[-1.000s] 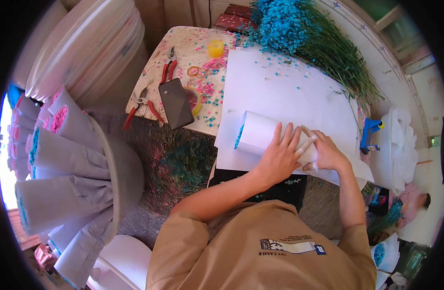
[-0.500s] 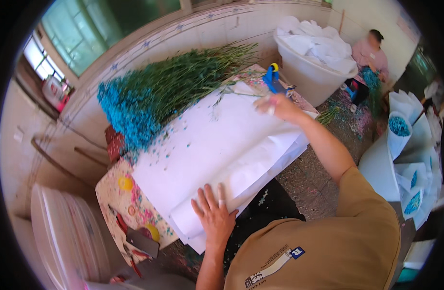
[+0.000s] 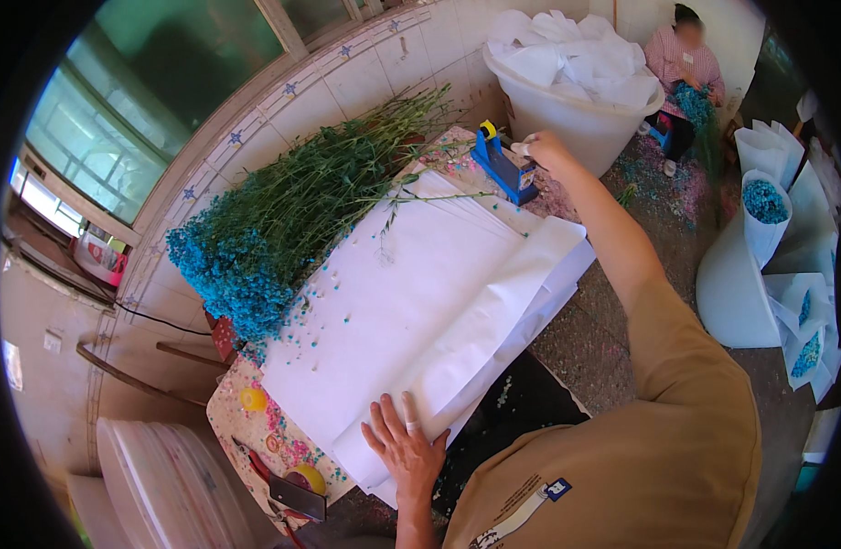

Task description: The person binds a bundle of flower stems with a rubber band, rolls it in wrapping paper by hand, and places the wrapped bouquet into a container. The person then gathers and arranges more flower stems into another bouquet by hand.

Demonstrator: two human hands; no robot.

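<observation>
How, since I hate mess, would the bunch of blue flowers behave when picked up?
The bunch of blue flowers would probably shed, given the loose blue bits on the white paper. Its thin, spread green stems suggest it may splay and droop.

Bright, mostly even light in here, looks like daylight. Far-left window (image 3: 50, 199) blown out to white; big green pane (image 3: 169, 78) much dimmer. Paper (image 3: 374, 302) is the brightest patch on the bench (image 3: 228, 409), near washed out, faint violet tint, soft grey shading along the folds. My trousers (image 3: 507, 398) crush to near black. My left hand (image 3: 405, 446) reads clear, fingers distinct. Fisheye bends the wall (image 3: 347, 91) lines; corners black.
</observation>
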